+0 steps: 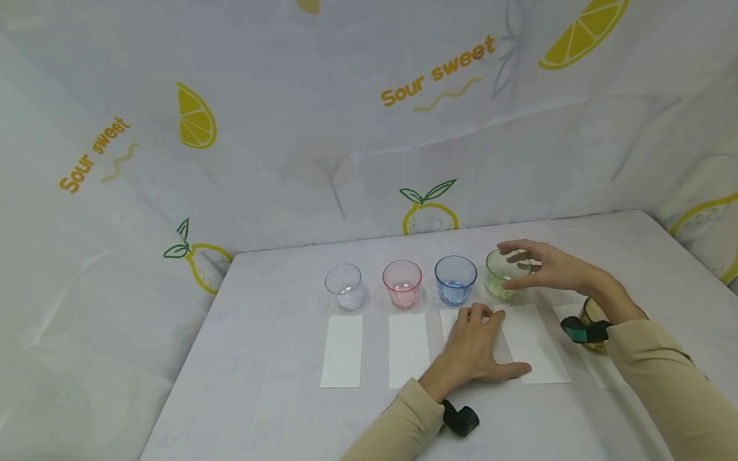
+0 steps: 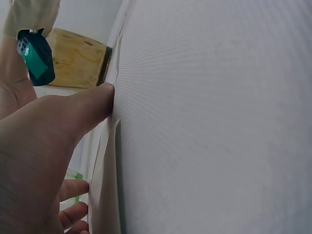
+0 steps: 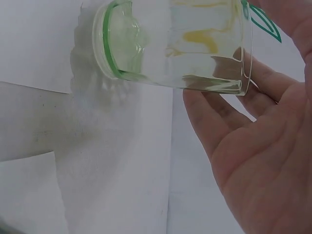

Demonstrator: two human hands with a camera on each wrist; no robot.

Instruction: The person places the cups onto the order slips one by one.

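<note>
In the head view my right hand is at the light green glass, thumb in front and fingers along its far side. The right wrist view shows the fingers loosely spread behind the glass, which stands upright. My left hand rests low over the white paper cards, its fingertips on the third card and its thumb spread towards the fourth card. In the left wrist view its thumb touches down beside a slightly lifted card edge.
Clear, pink and blue glasses stand in a row left of the green one. Two cards lie before them. An amber glass stands on the rightmost card, partly behind my right wrist.
</note>
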